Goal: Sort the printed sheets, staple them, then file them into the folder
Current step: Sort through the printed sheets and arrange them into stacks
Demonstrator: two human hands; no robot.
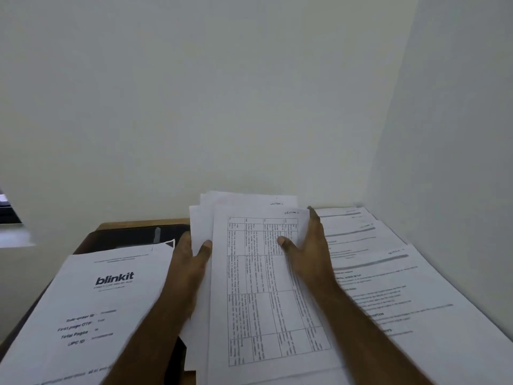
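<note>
I hold a loose stack of printed sheets (258, 287) in front of me; the top sheet shows a table of small text. My left hand (191, 262) grips the stack's left edge, thumb on top. My right hand (304, 251) grips its right edge, thumb pressed on the table print and fingers along the side. A sheet printed "blinkit" (91, 309) lies to the left. More printed sheets (388, 279) are spread on the right. A black folder (130, 234) lies behind the blinkit sheet, partly covered by it.
The brown wooden table (138, 224) stands against a plain white wall, with a second wall close on the right. A window edge (11, 218) shows at far left. No stapler is in view.
</note>
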